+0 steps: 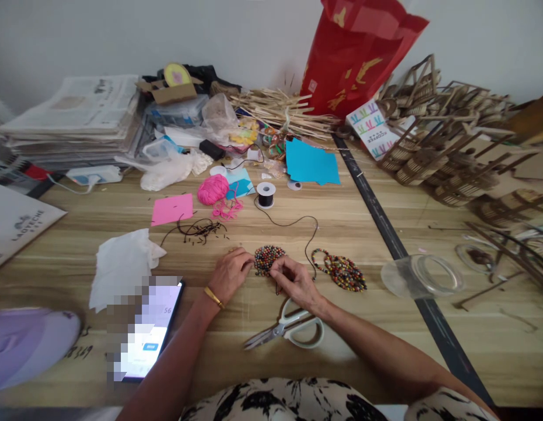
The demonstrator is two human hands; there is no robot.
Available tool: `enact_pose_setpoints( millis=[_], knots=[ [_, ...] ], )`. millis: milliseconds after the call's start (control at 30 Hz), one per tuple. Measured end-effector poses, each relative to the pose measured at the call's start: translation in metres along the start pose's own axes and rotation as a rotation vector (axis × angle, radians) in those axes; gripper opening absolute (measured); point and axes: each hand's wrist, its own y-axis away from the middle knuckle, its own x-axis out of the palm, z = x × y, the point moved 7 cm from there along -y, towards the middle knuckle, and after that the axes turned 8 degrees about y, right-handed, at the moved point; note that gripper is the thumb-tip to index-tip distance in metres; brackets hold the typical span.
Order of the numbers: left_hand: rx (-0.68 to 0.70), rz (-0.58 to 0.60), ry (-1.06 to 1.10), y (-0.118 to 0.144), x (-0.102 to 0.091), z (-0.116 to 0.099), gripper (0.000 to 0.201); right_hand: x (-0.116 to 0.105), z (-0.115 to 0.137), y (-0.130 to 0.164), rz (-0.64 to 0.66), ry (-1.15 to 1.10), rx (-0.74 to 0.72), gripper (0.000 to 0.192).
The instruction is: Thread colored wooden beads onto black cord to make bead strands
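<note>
A small heap of multicoloured round beads (267, 257) lies on the table between my two hands. At its left edge is my left hand (231, 273), thumb and fingertips pinched together; whatever they hold is too small to make out. My right hand (296, 282) pinches at the heap's right edge. Thin black cord (293, 224) runs from a white spool (266, 195) round to the right hand, and a short dark piece shows below its fingers. Strung beads (343, 272) lie coiled to the right. Scissors with pale handles (282, 329) rest just below the right hand.
A lit phone (151, 330) lies left of my left forearm, beside white tissue (124, 263). Black cord scraps (201, 231) and pink yarn (213, 189) lie beyond. A clear tape roll (442, 276) and small woven baskets (455, 175) are at right. Newspapers (73, 117) stand back left.
</note>
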Motion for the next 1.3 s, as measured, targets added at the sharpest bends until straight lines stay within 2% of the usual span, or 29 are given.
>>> enact_pose_setpoints(
  millis=[500,733,833,967,1133,1300],
  knots=[
    [0.057,-0.010,-0.042,0.001,0.004,-0.001,0.013,0.000,0.001,0.000,0.002,0.032,-0.009,0.019],
    [0.043,-0.036,-0.006,-0.001,0.002,0.000,0.010,0.000,0.003,0.000,0.002,0.029,-0.008,0.019],
    [-0.002,-0.066,0.089,-0.001,-0.003,0.000,0.010,0.000,0.003,0.000,0.006,0.020,0.001,0.020],
    [-0.112,-0.112,0.362,-0.001,-0.008,0.005,0.007,0.000,0.003,0.000,0.007,0.011,0.000,0.020],
    [-0.200,-0.080,0.717,-0.001,-0.001,0.012,0.010,0.000,0.000,0.000,0.010,0.027,0.008,0.023],
    [-0.246,-0.031,0.854,-0.001,0.005,0.012,0.014,0.000,0.000,0.000,0.010,0.030,0.012,0.024]
  ],
)
